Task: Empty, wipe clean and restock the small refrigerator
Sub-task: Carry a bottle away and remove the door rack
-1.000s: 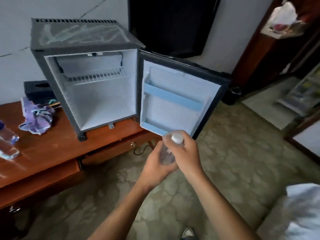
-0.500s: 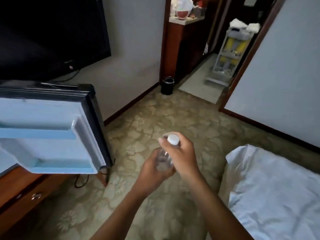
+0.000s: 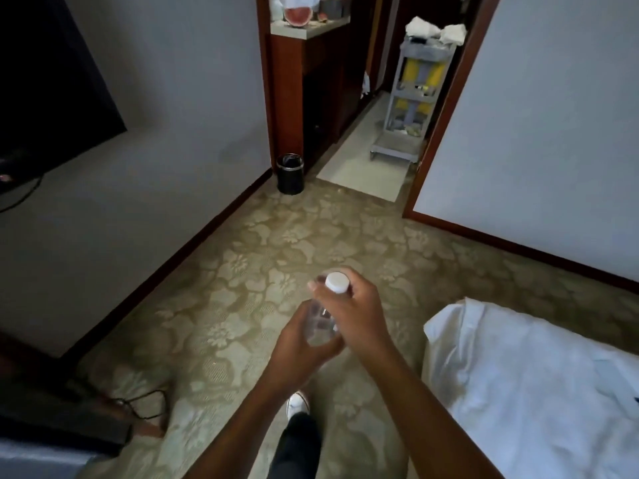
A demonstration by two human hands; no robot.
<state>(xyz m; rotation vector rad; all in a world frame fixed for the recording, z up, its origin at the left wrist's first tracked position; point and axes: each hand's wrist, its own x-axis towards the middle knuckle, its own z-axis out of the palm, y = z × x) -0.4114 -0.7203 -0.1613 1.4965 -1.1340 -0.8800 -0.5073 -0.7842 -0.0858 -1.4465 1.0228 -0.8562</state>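
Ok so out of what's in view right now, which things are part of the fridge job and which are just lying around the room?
Part of the job:
- clear bottle with its white cap
- left hand cupping its base
- right hand gripping near the cap

Just lying about:
- black waste bin
- grey trolley in the doorway
- bed with white sheet
- black screen on the wall
- cable on the carpet

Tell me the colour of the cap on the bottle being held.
White cap, seen in the head view.

Clear, seemingly plastic bottle (image 3: 320,323); patterned carpet (image 3: 262,257)
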